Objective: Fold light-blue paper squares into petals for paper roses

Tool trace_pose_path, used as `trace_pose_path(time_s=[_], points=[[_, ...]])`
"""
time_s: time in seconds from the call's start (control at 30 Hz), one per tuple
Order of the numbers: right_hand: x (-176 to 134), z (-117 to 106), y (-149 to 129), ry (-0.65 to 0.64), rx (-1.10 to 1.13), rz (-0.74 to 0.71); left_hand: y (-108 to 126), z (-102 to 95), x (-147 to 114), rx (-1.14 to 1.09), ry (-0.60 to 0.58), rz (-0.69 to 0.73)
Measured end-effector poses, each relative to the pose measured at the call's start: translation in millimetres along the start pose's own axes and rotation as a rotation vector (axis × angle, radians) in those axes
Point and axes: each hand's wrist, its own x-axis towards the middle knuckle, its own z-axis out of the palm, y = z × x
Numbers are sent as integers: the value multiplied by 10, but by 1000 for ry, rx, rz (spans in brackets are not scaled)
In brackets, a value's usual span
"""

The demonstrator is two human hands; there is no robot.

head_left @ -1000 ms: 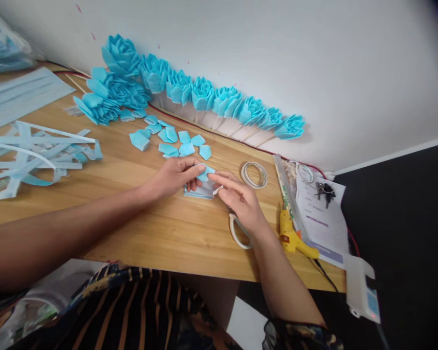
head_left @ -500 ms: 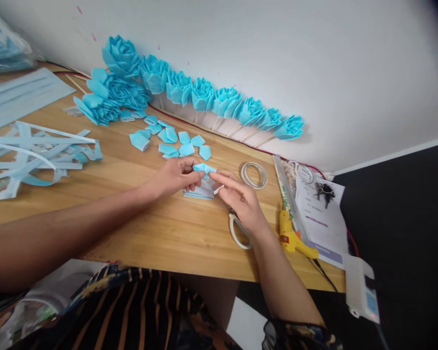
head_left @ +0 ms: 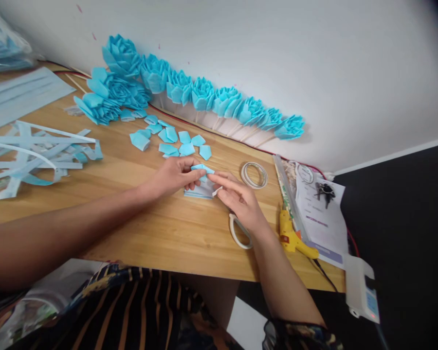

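Between the thumb and fingers of my left hand is a folded blue fabric petal. My right hand reaches in from the other side, its fingertips touching the petal's right end. A small white strip is tucked between the thumb and fingers of that hand. Under both hands lies a small stack of blue-and-white fabric pieces, partly covered. A pale handle loop, like that of scissors, shows beside my right wrist; the rest is hidden. Several loose blue petals lie just beyond my hands.
Blue fabric flowers on sticks lean along the wall, with more heaped at the left. Cut strips and a flat mask sheet lie left. A tape roll, yellow glue gun, papers and keys lie right.
The petal has shifted slightly left and its top edge now looks flatter, more folded over. My right fingertips have followed it a little leftward.
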Motion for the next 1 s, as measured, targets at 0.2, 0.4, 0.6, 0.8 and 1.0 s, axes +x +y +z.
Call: trace_pose_path(time_s=[0.2, 0.4, 0.6, 0.8, 1.0], points=[[7, -24, -40, 87, -74, -72, -33, -15, 4, 25, 12, -12], [20, 12, -6, 241, -187, -115, -22, -6, -7, 19, 15, -36], [48, 60, 58, 436, -334, -210, -35, 4, -4, 16, -1, -54], [74, 108, 49, 509, -650, -465, -48, 21, -5, 32, -26, -39], [76, 143, 26, 550, -865, -623, 15, 45, -26, 25, -63, -52]])
